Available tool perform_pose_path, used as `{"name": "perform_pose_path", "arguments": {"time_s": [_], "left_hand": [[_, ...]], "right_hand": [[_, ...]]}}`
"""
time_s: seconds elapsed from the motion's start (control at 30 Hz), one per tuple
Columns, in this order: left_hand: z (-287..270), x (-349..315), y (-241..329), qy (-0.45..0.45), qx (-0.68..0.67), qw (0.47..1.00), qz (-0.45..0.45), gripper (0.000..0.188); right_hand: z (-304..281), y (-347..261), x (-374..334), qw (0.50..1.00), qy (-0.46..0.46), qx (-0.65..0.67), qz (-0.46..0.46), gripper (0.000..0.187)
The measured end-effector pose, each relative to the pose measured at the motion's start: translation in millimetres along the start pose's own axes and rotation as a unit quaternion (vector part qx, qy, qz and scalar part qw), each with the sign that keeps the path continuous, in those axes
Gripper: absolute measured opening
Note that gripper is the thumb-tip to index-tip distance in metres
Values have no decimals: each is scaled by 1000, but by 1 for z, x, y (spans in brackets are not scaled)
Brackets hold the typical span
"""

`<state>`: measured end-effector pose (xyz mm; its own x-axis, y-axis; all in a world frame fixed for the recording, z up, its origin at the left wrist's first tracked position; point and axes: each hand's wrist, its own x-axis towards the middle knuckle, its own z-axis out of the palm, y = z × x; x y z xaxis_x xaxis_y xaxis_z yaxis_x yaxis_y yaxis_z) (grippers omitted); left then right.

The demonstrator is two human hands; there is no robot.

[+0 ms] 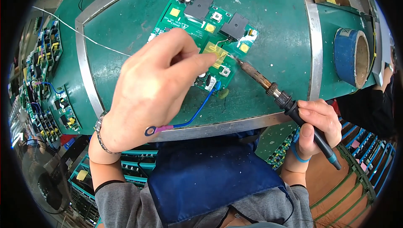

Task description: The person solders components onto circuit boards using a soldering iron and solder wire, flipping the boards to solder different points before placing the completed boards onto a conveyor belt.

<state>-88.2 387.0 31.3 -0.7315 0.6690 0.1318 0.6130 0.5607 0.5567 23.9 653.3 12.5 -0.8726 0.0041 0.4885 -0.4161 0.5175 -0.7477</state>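
My right hand [319, 123] grips the black handle of a soldering iron [262, 79]. Its tip reaches the right edge of a green circuit board [168, 21], beside a square of yellow tape [219, 51]. Over the board's lower left, my left hand [151, 79] is closed in a pinch, thumb tip at the tape. A thin solder wire [94, 41] runs from the upper left into that hand; its end is hidden by the fingers. Two black block components [200, 6] stand on the board. From its lower edge hangs a blue lead [198, 112] with a ring terminal.
The green bench top [277, 39] has a metal edge strip [314, 30]. A blue tape roll [350, 58] stands at the right. More circuit boards [46, 56] line the left, and racks [138, 161] sit below the bench. Another person's dark sleeve [365, 110] shows at far right.
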Motion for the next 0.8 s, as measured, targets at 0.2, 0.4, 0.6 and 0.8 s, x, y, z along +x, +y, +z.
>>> {"name": "perform_pose_path", "arguments": {"time_s": [0.2,0.4,0.6,0.8], "left_hand": [[-15,-4,8,27,-6,997,-71,21],[-29,-14,3,17,52,998,-24,20],[-19,-23,-10,42,30,998,-31,23],[-19,-26,-16,58,29,997,-32,26]], "right_hand": [[-12,1,-8,998,67,1,0,37],[-6,-4,5,998,63,16,0,37],[17,-12,23,1000,-5,14,19,31],[27,-8,27,999,-33,8,15,25]]}}
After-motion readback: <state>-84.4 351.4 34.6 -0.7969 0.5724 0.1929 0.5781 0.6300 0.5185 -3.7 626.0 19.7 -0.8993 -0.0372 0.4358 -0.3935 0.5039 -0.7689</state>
